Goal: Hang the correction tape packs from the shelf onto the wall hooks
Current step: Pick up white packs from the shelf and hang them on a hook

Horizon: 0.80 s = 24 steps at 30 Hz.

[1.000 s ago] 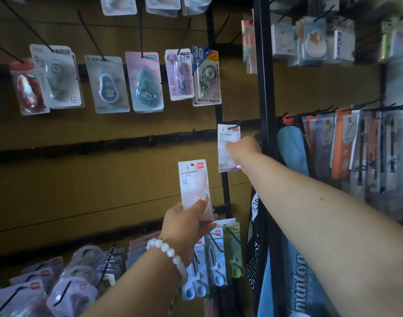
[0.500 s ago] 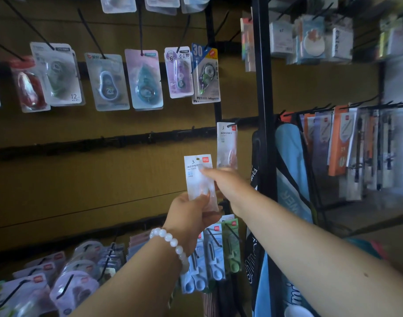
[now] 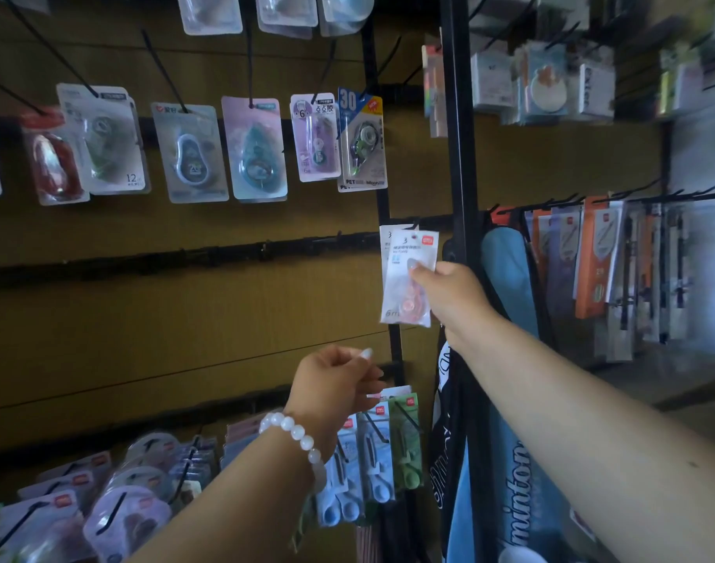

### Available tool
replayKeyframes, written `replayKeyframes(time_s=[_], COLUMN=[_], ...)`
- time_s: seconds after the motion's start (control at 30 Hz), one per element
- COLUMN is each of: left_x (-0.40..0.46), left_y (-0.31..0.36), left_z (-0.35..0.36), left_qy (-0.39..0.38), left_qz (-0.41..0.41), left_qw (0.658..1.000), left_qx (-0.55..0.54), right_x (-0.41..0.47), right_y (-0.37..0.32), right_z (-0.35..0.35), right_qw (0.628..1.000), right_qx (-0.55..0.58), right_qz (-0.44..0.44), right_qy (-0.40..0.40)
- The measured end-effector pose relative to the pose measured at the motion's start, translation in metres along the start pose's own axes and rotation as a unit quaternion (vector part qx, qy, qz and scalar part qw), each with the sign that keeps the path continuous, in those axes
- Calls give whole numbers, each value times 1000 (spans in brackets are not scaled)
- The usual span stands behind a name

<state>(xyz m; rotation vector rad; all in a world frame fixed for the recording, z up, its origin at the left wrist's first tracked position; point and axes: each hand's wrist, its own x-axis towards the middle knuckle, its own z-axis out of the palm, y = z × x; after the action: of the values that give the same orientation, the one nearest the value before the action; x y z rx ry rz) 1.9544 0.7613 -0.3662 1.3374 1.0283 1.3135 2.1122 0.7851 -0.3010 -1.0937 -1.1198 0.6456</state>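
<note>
My right hand (image 3: 449,294) pinches a white correction tape pack (image 3: 414,247) with a pink tape inside and holds it up at a black wall hook (image 3: 416,226) beside the black upright post. The top of the pack lies at the hook; I cannot tell if its hole is on the prong. Behind it another white pack (image 3: 385,241) hangs from the same hook, mostly covered. Lower down, my left hand (image 3: 339,384), with a white bead bracelet, hangs loosely curled and holds nothing.
Blister packs of correction tape (image 3: 258,148) hang in a row on the brown slat wall above. More packs (image 3: 372,453) hang on hooks below my left hand. A blue racket bag (image 3: 510,286) and pen packs (image 3: 591,258) hang right of the black post (image 3: 461,156).
My right hand took the white pack out of my left hand and raised it to the hook over the hanging pack. My left hand let go and dropped slightly.
</note>
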Motion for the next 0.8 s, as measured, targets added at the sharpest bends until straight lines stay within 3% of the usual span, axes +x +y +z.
replayKeyframes(time_s=[0.23, 0.8], left_x=[6, 13], left_y=[-6, -23], left_z=[-9, -17], left_qy=[32, 51], left_qz=[11, 15], left_qw=[997, 992], left_qx=[72, 117], right_x=[17, 56], right_y=[-17, -9], right_z=[-5, 18], right_qw=[999, 988], right_qx=[-21, -143], right_qz=[-22, 53], right_qy=[27, 38])
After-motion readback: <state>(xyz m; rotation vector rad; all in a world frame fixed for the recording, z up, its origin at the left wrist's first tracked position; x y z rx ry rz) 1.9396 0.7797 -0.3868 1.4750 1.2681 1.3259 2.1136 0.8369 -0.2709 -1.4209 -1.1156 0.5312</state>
